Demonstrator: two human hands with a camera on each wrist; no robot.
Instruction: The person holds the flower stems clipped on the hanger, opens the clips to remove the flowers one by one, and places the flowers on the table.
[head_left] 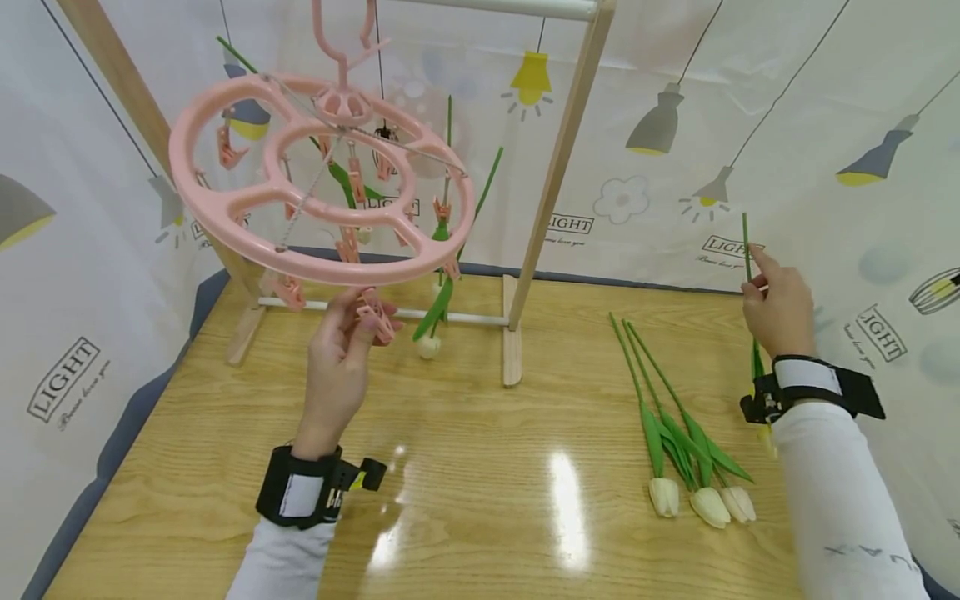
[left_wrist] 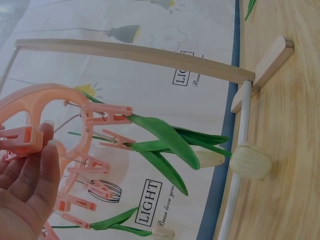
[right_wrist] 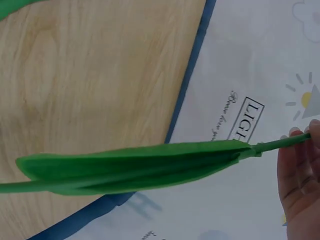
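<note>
In the head view my left hand [head_left: 336, 367] pinches a pink clip [head_left: 377, 317] at the front rim of a round pink drying hanger [head_left: 300, 265]. That clip also shows in my fingers at the left edge of the left wrist view. Several white tulips hang head-down from other clips, one with its bloom [left_wrist: 251, 161] near the white bar. At the right, my right hand [head_left: 782, 310] pinches the stem [head_left: 746, 233] of another tulip. Its long green leaf [right_wrist: 135, 167] fills the right wrist view; its bloom is mostly hidden behind the wrist in the head view.
The hanger hangs within a wooden frame [head_left: 558, 167] whose feet [head_left: 512, 358] stand on the wood-grain table [head_left: 480, 500]. Three white tulips [head_left: 708, 506] lie together on the table's right side. A lamp-patterned cloth [head_left: 652, 208] backs the table.
</note>
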